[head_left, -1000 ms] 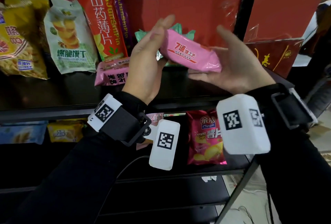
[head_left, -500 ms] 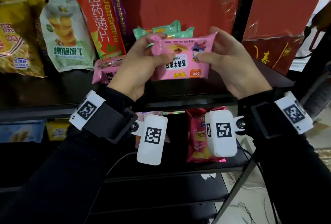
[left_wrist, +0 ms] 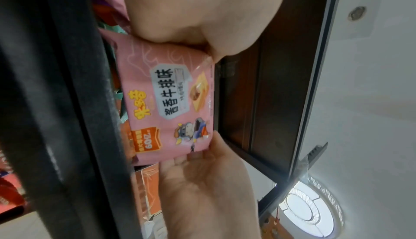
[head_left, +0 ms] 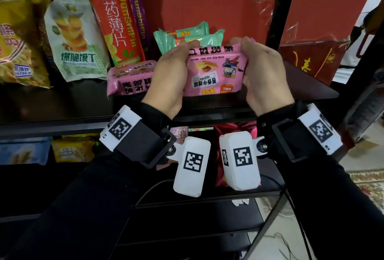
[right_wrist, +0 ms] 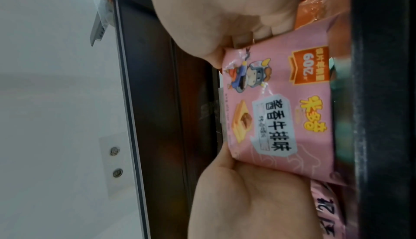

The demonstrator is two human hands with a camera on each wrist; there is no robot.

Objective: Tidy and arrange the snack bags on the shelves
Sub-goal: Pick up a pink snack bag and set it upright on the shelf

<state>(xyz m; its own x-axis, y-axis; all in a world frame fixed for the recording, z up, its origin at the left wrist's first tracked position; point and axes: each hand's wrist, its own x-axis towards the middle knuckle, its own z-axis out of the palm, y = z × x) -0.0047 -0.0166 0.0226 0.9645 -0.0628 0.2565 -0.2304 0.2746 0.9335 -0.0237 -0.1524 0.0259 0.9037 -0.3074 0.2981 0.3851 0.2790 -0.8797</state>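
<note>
On my far left a yellow chip bag (head_left: 14, 37) and a green-white bag (head_left: 74, 37) lean on the upper shelf (head_left: 62, 102), then a tall orange bag (head_left: 115, 16). A second pink pack (head_left: 128, 78) lies flat. My left hand (head_left: 168, 77) and right hand (head_left: 264, 72) curl around the ends of the pink snack pack (head_left: 214, 70), held just above the shelf before the mint packs (head_left: 187, 37).

Bare dark shelf (head_left: 62, 102) is lying open near-left; mint packets (head_left: 187, 37) and a red box (head_left: 207, 10) are blocking the far side.
</note>
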